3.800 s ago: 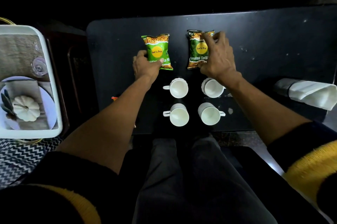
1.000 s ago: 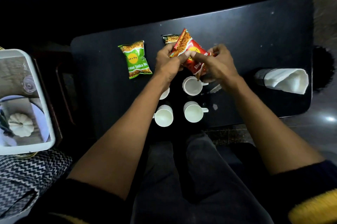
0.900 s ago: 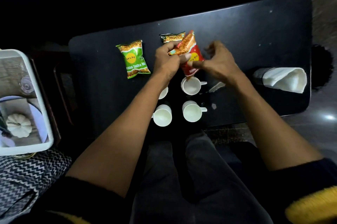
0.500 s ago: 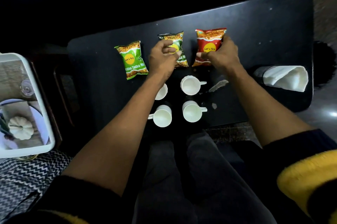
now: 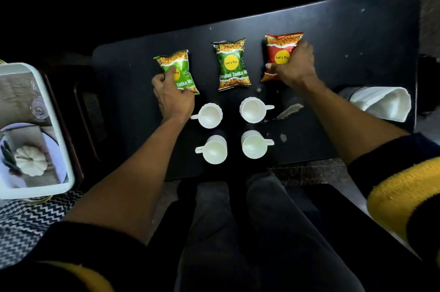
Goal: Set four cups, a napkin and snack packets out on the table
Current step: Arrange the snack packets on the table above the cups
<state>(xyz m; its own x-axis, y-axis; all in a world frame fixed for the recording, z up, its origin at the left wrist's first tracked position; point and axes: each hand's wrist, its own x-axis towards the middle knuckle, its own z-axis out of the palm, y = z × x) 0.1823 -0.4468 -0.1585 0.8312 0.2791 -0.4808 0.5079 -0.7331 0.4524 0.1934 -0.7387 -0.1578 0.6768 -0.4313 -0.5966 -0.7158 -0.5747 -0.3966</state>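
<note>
Three snack packets lie in a row on the black table (image 5: 345,37). My left hand (image 5: 172,96) grips the lower left of the light green packet (image 5: 182,66). A dark green packet (image 5: 233,64) lies free in the middle. My right hand (image 5: 295,66) holds the red packet (image 5: 278,50) from its right side. Several white cups stand in a square in front of the packets: far left cup (image 5: 210,115), far right cup (image 5: 253,110), near left cup (image 5: 214,150), near right cup (image 5: 254,144). A white napkin (image 5: 383,103) lies rolled at the table's right end.
A white tray (image 5: 63,139) at the left holds a plate with a small white pumpkin (image 5: 31,160) and a glass (image 5: 39,109). A zigzag-patterned cloth (image 5: 26,222) lies below it. My legs sit under the table's near edge.
My left hand has let go of the dark green packet and moved left onto the light green one. My right hand stays on the red packet, which it set down half a second ago.
</note>
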